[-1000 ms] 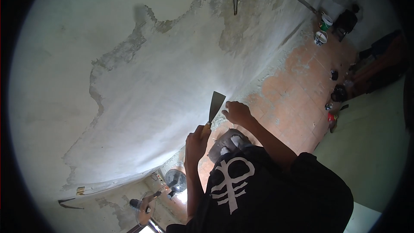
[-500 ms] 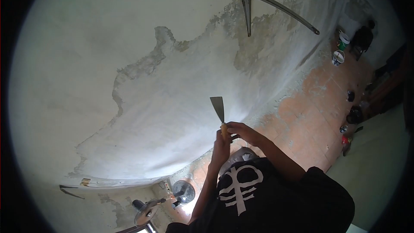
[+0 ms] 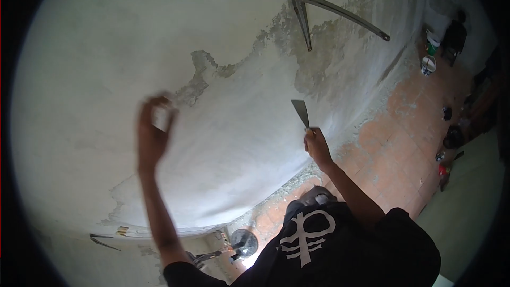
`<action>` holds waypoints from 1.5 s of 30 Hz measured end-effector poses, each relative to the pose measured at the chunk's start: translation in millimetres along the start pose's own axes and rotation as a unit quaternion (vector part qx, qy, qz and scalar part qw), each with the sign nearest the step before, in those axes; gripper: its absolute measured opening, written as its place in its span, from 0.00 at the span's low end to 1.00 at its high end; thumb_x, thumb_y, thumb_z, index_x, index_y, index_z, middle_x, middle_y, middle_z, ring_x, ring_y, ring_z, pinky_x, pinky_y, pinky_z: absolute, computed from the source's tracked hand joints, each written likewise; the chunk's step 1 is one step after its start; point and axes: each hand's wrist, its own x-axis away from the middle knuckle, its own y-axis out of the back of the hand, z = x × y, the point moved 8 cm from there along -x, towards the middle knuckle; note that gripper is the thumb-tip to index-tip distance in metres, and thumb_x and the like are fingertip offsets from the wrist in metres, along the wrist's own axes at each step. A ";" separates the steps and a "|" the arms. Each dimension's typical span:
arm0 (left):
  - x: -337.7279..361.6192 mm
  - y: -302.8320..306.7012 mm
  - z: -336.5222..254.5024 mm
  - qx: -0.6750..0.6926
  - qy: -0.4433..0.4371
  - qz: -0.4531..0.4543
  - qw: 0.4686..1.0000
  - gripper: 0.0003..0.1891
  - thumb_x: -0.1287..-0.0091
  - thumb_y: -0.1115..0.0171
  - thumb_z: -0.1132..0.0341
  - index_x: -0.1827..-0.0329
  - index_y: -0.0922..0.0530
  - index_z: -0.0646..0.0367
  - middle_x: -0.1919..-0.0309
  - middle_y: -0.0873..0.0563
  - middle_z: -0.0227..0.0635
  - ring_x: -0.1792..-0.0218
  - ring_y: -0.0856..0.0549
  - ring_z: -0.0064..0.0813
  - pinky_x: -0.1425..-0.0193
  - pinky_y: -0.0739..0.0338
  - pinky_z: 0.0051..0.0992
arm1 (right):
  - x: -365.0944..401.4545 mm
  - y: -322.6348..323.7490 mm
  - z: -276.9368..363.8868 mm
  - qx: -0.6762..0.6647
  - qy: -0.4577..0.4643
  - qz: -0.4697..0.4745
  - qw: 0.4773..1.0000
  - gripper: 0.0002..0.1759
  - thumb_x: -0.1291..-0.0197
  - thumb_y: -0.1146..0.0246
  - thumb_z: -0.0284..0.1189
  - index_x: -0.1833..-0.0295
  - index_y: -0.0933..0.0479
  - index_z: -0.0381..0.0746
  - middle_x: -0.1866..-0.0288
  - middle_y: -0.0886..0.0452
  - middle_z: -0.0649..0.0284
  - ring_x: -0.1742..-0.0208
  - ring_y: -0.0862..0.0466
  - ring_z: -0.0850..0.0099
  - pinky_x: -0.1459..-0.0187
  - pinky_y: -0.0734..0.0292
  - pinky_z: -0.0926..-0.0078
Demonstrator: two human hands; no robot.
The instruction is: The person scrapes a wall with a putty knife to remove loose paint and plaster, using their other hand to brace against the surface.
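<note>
My right hand (image 3: pixel 317 146) is closed round the handle of a putty knife (image 3: pixel 301 112). Its metal blade points up and left, seen against the pale wall (image 3: pixel 228 133). My left hand (image 3: pixel 153 135) is raised on the left, overlapping the patchy plaster in this view. Its fingers and thumb curve towards each other, with a gap inside the curve. Motion smears the fingertips, and I cannot tell whether they touch or pinch anything. Bare grey patches (image 3: pixel 199 77) with ragged edges run across the wall.
A metal bracket (image 3: pixel 345 15) juts from the upper wall. Buckets (image 3: pixel 428 66) stand on the tiled floor (image 3: pixel 393 138) at the far right, beside a dark seated figure (image 3: pixel 455 37). A standing fan's round base (image 3: pixel 244 242) is at the bottom.
My left hand has come off the putty knife and swung left and up. My right hand keeps the knife, now farther right and slightly higher in view. The camera view has shifted a little.
</note>
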 end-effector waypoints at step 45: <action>-187.7 70.9 39.3 -0.436 -0.202 -0.329 0.813 0.32 0.37 0.47 0.32 0.37 0.32 0.42 0.34 0.30 0.28 0.32 0.31 0.32 0.36 0.37 0.55 | -22.0 -241.5 100.7 0.089 0.329 -0.195 0.920 0.24 0.35 0.46 0.20 0.32 0.34 0.36 0.68 0.27 0.55 0.69 0.24 0.63 0.63 0.29 0.63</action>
